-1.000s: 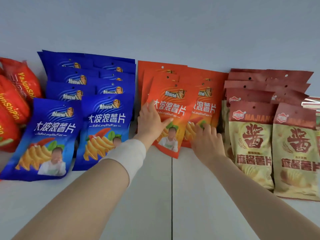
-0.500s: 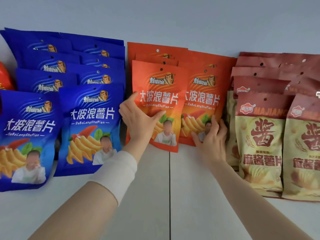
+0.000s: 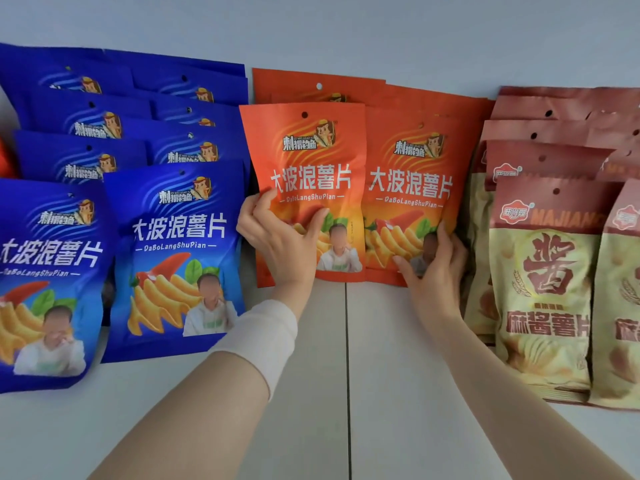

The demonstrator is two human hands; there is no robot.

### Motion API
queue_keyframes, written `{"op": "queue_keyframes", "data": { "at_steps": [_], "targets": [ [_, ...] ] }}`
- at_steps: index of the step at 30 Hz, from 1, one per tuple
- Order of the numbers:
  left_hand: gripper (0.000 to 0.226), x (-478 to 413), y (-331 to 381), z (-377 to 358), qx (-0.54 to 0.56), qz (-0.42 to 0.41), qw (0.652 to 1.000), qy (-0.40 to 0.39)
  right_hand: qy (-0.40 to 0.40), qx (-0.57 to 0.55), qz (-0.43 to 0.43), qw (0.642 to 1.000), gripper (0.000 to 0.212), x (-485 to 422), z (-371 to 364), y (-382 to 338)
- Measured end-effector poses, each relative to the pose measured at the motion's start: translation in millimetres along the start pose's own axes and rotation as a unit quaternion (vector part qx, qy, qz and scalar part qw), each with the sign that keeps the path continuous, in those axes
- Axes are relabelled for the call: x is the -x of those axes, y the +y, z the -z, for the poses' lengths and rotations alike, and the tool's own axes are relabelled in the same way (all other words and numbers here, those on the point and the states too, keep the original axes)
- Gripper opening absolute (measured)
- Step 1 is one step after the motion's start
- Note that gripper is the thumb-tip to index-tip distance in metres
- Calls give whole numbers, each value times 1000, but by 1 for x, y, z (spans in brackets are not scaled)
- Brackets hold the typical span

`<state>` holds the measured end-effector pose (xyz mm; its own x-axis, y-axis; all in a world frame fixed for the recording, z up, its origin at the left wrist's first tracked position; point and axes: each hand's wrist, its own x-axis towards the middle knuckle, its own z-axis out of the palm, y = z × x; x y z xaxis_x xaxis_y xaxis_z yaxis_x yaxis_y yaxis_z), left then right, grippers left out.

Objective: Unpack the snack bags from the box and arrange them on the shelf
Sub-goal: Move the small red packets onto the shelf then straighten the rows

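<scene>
Two orange chip bags stand side by side at the front of an orange row on the white shelf (image 3: 346, 375). My left hand (image 3: 280, 244) grips the lower left part of the left orange bag (image 3: 311, 168), thumb across its front. My right hand (image 3: 433, 268) holds the lower right corner of the right orange bag (image 3: 412, 188), fingers over its front. More orange bags (image 3: 311, 84) lean behind them. The box is out of view.
Rows of blue chip bags (image 3: 173, 251) stand to the left, several deep. Brown and cream chip bags (image 3: 543, 282) stand to the right. A red bag's edge (image 3: 5, 161) shows at far left. A pale wall (image 3: 346, 29) backs the shelf.
Both front orange bags have been raised upright and squared side by side. My right hand slid to the right bag's lower right corner; my left hand keeps its grip.
</scene>
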<state>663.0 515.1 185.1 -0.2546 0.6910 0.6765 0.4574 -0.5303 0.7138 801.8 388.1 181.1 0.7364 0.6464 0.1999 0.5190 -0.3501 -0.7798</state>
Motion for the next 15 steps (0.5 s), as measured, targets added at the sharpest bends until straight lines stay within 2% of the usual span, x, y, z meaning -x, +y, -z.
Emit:
{"op": "queue_keyframes", "data": {
  "at_steps": [8,15],
  "targets": [
    [64,4,-10,-9,-45,-45,998,10,-9,9,4,1000,89,-3,0,-1],
    [29,4,-2,-7,-106,-147,982,-56,18,104,62,992,84,2,-2,-7]
  ]
}}
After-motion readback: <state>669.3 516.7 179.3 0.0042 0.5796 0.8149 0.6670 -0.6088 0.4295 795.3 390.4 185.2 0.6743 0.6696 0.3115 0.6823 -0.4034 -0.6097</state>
